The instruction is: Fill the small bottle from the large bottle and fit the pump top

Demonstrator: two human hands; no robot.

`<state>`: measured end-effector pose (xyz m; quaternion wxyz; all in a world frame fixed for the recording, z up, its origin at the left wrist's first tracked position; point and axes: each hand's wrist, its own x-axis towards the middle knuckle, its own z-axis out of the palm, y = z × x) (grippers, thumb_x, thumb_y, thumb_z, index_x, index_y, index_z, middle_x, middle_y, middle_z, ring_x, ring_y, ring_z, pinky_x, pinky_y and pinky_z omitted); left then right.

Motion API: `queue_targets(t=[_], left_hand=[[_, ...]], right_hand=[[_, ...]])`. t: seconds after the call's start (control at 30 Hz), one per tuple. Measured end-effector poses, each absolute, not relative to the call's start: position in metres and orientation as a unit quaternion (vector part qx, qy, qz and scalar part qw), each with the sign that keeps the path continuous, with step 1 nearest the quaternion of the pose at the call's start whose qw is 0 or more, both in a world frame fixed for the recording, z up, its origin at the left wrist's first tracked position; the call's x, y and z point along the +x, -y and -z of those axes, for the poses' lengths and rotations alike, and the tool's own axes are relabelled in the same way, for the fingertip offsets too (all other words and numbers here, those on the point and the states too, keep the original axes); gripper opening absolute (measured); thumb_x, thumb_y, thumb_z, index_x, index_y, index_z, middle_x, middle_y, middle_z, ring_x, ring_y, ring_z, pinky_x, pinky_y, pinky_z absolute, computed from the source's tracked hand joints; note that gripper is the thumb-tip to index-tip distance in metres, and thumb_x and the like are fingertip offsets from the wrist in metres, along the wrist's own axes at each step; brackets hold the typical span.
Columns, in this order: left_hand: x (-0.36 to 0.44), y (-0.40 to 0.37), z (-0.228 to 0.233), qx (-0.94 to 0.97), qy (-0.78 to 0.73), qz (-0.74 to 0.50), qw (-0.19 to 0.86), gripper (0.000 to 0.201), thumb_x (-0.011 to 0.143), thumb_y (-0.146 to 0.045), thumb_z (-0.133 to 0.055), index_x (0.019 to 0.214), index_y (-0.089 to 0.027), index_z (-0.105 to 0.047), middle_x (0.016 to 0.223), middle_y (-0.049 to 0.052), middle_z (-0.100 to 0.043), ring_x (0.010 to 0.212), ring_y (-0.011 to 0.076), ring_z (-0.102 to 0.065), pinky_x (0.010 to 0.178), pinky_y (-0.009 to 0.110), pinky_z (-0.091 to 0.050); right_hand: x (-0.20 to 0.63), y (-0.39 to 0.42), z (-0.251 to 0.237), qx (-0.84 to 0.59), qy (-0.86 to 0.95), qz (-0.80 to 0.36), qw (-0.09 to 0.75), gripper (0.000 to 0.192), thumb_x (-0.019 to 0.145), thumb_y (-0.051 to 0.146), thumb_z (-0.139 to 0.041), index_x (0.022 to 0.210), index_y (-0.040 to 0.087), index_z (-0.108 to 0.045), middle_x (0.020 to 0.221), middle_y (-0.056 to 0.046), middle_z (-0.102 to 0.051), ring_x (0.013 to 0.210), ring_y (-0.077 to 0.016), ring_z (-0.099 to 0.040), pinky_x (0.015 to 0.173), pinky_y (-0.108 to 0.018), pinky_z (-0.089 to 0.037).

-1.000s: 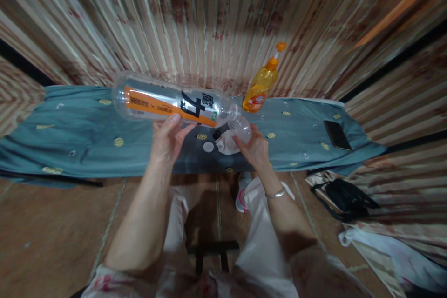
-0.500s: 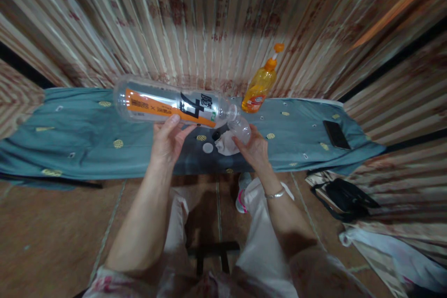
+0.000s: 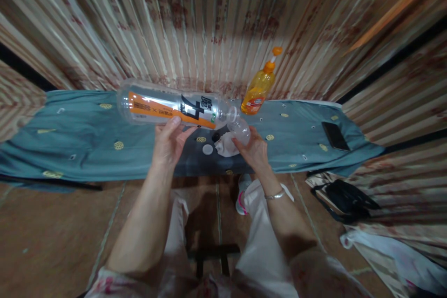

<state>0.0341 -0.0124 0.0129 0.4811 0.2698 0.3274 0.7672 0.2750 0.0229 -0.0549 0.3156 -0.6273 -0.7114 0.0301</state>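
My left hand (image 3: 170, 142) is closed round the underside of a large clear plastic bottle (image 3: 167, 102) with an orange and silver label. The bottle lies sideways in the air, its neck to the right. Its mouth meets a small clear plastic bottle (image 3: 240, 130), tilted, which my right hand (image 3: 254, 149) grips between thumb and fingers. Below them on the cloth sit a crumpled white cloth or bag (image 3: 226, 145), a round white cap (image 3: 207, 149) and a small dark object (image 3: 215, 137), partly hidden. Whether liquid passes between the bottles I cannot tell.
A yellow pump bottle (image 3: 258, 91) with an orange top stands behind on the teal tablecloth (image 3: 84, 139). A black phone (image 3: 335, 135) lies at the right. Beyond the table hangs a pleated curtain (image 3: 209, 23). A black bag (image 3: 344, 198) is at the lower right.
Both hands keep their grips and the bottles stay mouth to mouth. The large bottle's base has dropped very slightly; the whole view has also shifted a little.
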Motion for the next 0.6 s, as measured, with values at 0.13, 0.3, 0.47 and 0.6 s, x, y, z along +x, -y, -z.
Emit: queue_targets(t=[0.13,0.3,0.47,0.6], left_hand=[[0.036,0.013,-0.016,0.266,-0.327,-0.767,0.483,0.041,0.05,-0.036,-0.098,0.067,-0.02,-0.065,0.081,0.004,-0.075,0.084,0.0253,-0.074,0.07,0.036,-0.066],[0.04,0.014,-0.021,0.253,-0.315,-0.77,0.493,0.041,0.046,-0.034,-0.1,0.067,-0.02,-0.067,0.076,0.002,-0.075,0.074,0.0216,-0.073,0.071,0.038,-0.066],[0.044,0.015,-0.022,0.237,-0.313,-0.77,0.503,0.044,0.041,-0.033,-0.101,0.067,-0.02,-0.068,0.074,0.0,-0.074,0.073,0.0214,-0.073,0.072,0.04,-0.067],[0.046,0.016,-0.019,0.221,-0.315,-0.768,0.512,0.044,0.041,-0.031,-0.101,0.071,-0.019,-0.071,0.073,-0.001,-0.073,0.074,0.0195,-0.071,0.075,0.041,-0.067]], right_hand=[[0.274,-0.022,0.053,-0.624,0.712,-0.035,0.321,0.062,0.085,0.044,-0.072,0.132,0.008,-0.057,0.117,-0.023,-0.076,0.107,-0.034,-0.074,0.089,-0.041,-0.057],[0.274,-0.023,0.055,-0.631,0.703,-0.041,0.325,0.062,0.084,0.043,-0.073,0.132,0.008,-0.057,0.115,-0.023,-0.076,0.106,-0.0331,-0.075,0.089,-0.04,-0.057],[0.277,-0.024,0.06,-0.625,0.701,-0.029,0.341,0.061,0.084,0.045,-0.073,0.13,0.008,-0.058,0.114,-0.023,-0.077,0.105,-0.0333,-0.075,0.089,-0.04,-0.057],[0.279,-0.023,0.061,-0.623,0.702,-0.033,0.345,0.06,0.085,0.045,-0.072,0.131,0.01,-0.058,0.113,-0.022,-0.077,0.103,-0.0324,-0.076,0.088,-0.04,-0.058]])
